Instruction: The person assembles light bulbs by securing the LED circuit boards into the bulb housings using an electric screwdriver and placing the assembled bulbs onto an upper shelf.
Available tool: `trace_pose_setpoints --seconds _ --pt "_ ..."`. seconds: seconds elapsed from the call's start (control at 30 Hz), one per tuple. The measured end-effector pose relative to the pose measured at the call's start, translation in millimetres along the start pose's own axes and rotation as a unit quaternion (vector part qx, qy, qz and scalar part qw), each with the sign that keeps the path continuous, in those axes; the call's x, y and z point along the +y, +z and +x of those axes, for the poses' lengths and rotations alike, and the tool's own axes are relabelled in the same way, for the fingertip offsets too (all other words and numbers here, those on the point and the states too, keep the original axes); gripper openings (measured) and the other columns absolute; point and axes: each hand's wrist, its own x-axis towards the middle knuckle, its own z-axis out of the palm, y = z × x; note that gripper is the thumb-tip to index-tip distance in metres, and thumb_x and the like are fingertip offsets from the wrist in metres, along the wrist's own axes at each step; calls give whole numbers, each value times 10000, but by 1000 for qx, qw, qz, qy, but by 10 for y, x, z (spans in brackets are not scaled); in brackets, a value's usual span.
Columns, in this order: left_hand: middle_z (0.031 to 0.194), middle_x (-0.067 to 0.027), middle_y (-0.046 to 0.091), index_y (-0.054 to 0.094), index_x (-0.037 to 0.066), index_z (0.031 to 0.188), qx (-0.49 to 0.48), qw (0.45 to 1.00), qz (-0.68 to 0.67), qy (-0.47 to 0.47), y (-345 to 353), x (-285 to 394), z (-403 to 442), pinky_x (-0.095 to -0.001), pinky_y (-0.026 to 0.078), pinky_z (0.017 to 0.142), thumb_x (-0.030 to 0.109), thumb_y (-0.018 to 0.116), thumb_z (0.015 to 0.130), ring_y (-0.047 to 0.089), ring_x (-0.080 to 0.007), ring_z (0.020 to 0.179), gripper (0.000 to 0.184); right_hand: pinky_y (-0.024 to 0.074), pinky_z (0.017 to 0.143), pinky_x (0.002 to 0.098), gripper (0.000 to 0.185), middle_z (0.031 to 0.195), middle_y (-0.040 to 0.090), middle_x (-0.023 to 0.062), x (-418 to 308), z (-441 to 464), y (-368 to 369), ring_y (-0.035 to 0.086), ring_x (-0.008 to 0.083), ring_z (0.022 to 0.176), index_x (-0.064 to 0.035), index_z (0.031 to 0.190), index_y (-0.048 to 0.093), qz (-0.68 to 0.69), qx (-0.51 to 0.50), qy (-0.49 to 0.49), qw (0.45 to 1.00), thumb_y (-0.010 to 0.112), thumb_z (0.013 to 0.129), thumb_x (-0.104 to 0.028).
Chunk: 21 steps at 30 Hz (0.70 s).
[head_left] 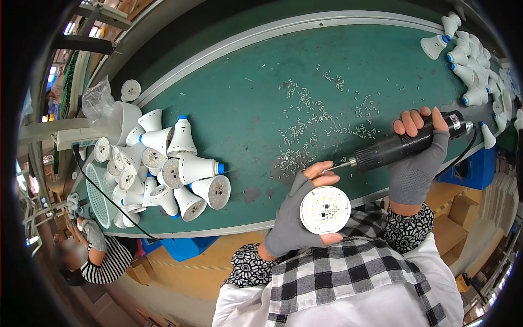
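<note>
A white lamp (325, 210) is held in the left hand (290, 220), and its round face with the small parts is turned up to the view. The lamp is gripped at its side: two fingertips (326, 180) are seen close together at the upper rim, and the thumb is seen at the lower rim. By the right hand (417, 171), a black power screwdriver (384, 151) is grasped, with the fingers closed around its body.

The long axis of the screwdriver is laid slantwise, from the right hand down toward the left hand. Its thin bit (342, 165) is pointed at the fingertips of the left hand, so the lamp face is located just beyond and below the bit's end, on the side nearer to the person's body. The left hand is the nearer one to this end. Whether a screw is pinched there cannot be told.
</note>
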Motion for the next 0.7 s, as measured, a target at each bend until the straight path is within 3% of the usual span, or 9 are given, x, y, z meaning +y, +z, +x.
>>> trace_pose_setpoints --seconds 0.13,0.23,0.33,0.43,0.7 --pt "1395 -133 423 533 34 1280 14 998 44 30 6 -88 -30 -388 382 1040 341 874 568 470 -287 1252 847 431 642 315 156 714 439 26 13 -21 -13 450 145 637 -62 909 501 8 20 5 1000 585 929 -193" --pt "1364 -129 440 545 29 1265 65 996 -66 -16 59 -15 -53 -385 395 1031 344 872 569 472 -272 1245 831 426 641 311 159 712 432 22 -16 -6 -42 446 142 643 -61 906 503 12 14 0 1000 580 933 -198" --pt "1319 -122 474 564 37 1243 62 991 119 22 20 66 -32 -374 437 997 322 873 582 508 -265 1203 783 419 646 304 158 721 429 15 -58 -34 -35 446 139 650 -65 925 506 2 -38 -22 999 564 942 -211" --pt "1282 -114 503 578 45 1223 71 972 222 43 59 119 0 -366 477 956 291 876 590 546 -273 1147 741 414 653 302 155 737 431 9 -64 -109 26 446 133 655 -74 961 512 -12 -81 -45 996 531 955 -227" --pt "1259 -106 520 582 52 1215 70 969 234 35 90 141 8 -367 492 930 267 878 591 557 -279 1120 723 423 662 312 157 744 434 8 -84 -160 54 455 128 655 -87 1024 501 -37 -143 -53 988 486 966 -232"
